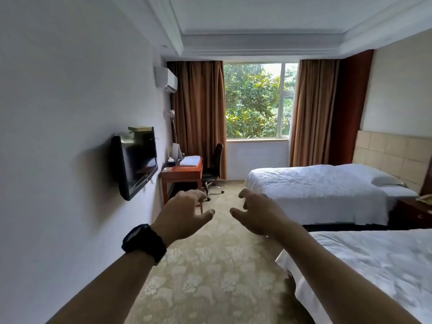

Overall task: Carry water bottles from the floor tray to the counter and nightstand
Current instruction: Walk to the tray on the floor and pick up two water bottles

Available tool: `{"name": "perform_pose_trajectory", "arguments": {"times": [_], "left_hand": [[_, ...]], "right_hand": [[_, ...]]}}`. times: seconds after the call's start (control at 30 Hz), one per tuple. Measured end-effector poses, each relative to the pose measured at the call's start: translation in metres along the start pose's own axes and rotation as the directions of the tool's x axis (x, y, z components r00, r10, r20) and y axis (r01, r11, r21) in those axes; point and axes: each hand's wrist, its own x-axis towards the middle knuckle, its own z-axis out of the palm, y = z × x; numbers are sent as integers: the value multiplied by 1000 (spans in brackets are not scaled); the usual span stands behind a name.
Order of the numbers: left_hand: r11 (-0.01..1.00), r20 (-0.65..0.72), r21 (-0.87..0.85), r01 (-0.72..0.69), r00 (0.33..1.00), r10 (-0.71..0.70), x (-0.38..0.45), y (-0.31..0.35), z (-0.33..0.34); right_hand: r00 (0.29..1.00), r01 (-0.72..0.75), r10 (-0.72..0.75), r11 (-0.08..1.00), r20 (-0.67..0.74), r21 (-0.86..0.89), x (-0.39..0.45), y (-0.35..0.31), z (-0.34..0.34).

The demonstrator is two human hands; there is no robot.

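Two empty hands (184, 215) (259, 215) over open carpet (210, 277)

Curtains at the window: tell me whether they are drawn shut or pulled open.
Pulled open. The curtains hang bunched at both sides of the window, leaving the glass and the trees outside uncovered.

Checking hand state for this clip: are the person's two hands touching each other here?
Apart. The head view shows patterned carpet plainly visible between the left hand and the right hand; their thumbs point toward each other without meeting.
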Motion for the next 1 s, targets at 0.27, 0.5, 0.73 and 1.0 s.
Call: {"name": "perform_pose_trajectory", "arguments": {"times": [0.27, 0.5, 0.73, 1.0], "left_hand": [[1000, 46, 10, 13, 999, -13, 171, -49, 117], [999, 20, -18, 42, 999, -41, 348, -76, 187], [998, 17, -35, 58, 998, -58, 489, -114, 234], [997, 11, -44, 65, 998, -65, 647, -213, 309]], "right_hand": [[1000, 3, -3, 999, 8, 35, 171, 107, 60], [998, 63, -63, 996, 5, 56, 345, 194, 77], [995, 81, -83, 995, 49, 51, 489, 236, 99], [996, 48, -49, 999, 70, 25, 666, 290, 168]]}}
